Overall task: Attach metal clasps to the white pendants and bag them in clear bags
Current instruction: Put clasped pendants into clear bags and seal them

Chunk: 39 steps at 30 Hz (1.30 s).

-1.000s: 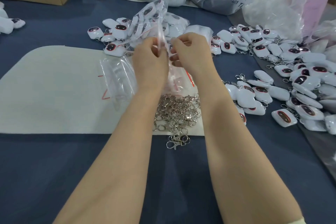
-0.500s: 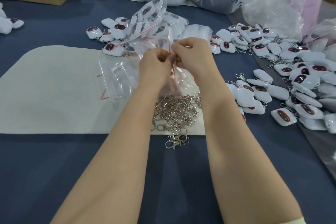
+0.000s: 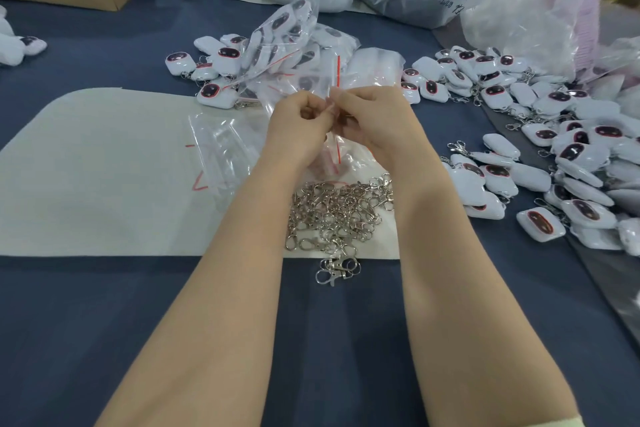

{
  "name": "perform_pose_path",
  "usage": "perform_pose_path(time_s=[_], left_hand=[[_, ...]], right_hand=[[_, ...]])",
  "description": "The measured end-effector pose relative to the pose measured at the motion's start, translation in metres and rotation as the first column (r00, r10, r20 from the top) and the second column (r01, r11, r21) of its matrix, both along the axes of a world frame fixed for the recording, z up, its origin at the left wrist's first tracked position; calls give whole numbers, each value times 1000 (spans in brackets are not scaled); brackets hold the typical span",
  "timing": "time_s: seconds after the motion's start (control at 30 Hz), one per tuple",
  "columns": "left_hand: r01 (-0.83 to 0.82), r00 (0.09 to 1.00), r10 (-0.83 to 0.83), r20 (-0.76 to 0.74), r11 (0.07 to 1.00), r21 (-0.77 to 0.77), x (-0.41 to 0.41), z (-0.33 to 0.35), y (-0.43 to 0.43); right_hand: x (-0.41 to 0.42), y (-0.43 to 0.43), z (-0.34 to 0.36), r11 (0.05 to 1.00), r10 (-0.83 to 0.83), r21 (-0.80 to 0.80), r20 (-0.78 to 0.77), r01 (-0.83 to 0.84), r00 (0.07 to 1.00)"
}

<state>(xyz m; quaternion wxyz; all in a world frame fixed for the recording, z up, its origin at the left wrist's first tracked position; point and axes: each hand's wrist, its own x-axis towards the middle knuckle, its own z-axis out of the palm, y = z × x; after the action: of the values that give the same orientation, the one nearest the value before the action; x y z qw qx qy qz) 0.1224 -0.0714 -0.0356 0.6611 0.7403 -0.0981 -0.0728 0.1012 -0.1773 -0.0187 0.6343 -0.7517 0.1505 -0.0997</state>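
**Both grips pinched on one little zip bag, mid-counter**

Watching the head feed from my end. Both forearms run straight out from the bottom of the view and meet over the far edge of the white mat [image 3: 104, 166]. The left grip [image 3: 298, 128] is curled knuckles-up, thumb and fingertips pinched together on a clear bag [image 3: 335, 80]. The right grip [image 3: 375, 121] sits right against it, fingers curled in and pinching the same bag from the other side. So both are clamped on it, and the two hands touch at the fingertips.

The bag itself is thin and see-through, with a red zip strip running top to bottom between the hands. It's held up off the mat. I can't tell if a pendant is inside, since the fingers cover the middle.

Right below the wrists is a pile of metal clasps [image 3: 339, 211] on the mat, with a couple of strays [image 3: 337, 269] just off its edge on the blue counter [image 3: 69, 322]. White pendants [image 3: 571, 166] with dark oval faces are heaped off to the right. Bagged pendants [image 3: 287, 42] lie just behind the hands, and a few empty bags [image 3: 221, 146] lie to their left.
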Motion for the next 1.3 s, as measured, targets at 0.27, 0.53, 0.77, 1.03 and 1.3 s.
perform_pose_path(time_s=[0.27,0.53,0.77,1.03,1.3], left_hand=[[-145,973,107,205,972,183,-1,-5,-4],[-144,982,120,149,976,161,5,-6,-4],[-115,986,91,140,978,173,4,-5,-4],[-121,986,95,136,973,196,2,-4,-6],[-118,987,99,126,981,153,2,-5,-7]], right_hand=[[2,2,2,999,34,35,-12,-33,999],[5,2,7,1000,16,27,-44,-15,999],[6,-4,3,987,44,-156,-10,-45,999],[10,-8,-1,958,37,-286,-4,-36,999],[11,-7,1,958,39,-285,25,-30,999]])
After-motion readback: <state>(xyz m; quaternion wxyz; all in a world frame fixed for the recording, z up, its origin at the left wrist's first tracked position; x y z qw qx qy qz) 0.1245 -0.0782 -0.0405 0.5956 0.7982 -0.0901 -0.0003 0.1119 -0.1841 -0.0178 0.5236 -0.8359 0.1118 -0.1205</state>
